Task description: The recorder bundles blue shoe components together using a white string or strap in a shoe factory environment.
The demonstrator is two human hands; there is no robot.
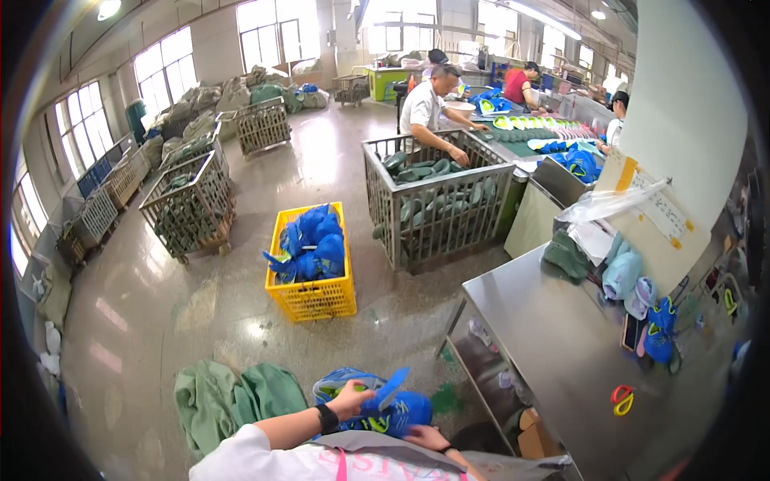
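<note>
In front of me at the bottom lies a bundle of blue shoe uppers with lime-green trim. My left hand, a black watch on its wrist, is closed at the far side of the bundle. Its fingertips pinch a raised flat blue shoe upper. My right hand rests low at the bundle's right side, slightly blurred, its fingers partly hidden against the blue material. Grey cloth lies across my lap below both hands. Left of the bundle lie green cloth sacks.
A yellow crate of blue uppers stands ahead. Beyond it, a person reaches into a metal cage cart of dark green shoe lasts. At right, a metal table bears uppers and red-and-yellow scissors. More cage carts stand left.
</note>
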